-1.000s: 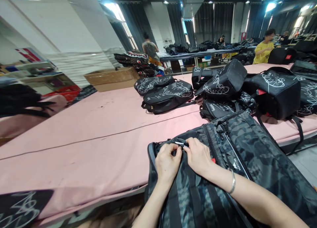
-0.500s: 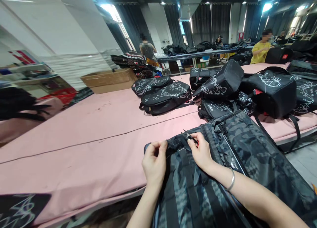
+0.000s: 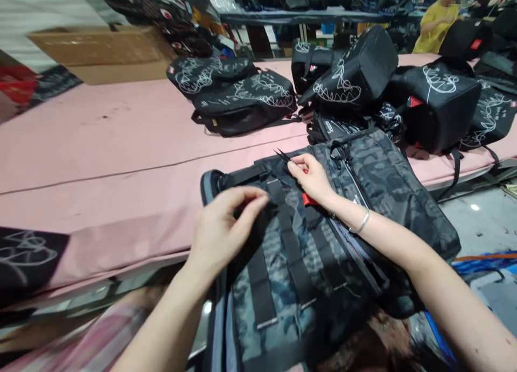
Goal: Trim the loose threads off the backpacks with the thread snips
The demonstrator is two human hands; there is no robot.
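A dark camouflage backpack [image 3: 291, 226] lies opened out over the table's front edge, with black webbing straps down its panel. Over its upper left part, my left hand [image 3: 226, 226] is closed in a pinch, thumb against fingertips. Whatever is between them, if anything, is too small to make out. My right hand [image 3: 313, 181] is closed around small thread snips [image 3: 283, 156], whose dark pointed blades stick out to the upper left, slightly apart. A red piece [image 3: 309, 199] shows beneath that hand. Both hands are just above the fabric; whether they touch it is unclear.
Several black backpacks with white scribble prints [image 3: 246, 100] lie on the pink table [image 3: 100, 146], more piled at right [image 3: 440, 113]. A cardboard box [image 3: 117, 60] stands at back left. A dark printed panel [image 3: 28, 259] hangs at the front left edge. A person in yellow [image 3: 436, 25] works beyond.
The view has tipped downward, showing more of the backpack's lower part. My left hand has moved down and away from the top edge, still pinched. My right hand still holds the snips.
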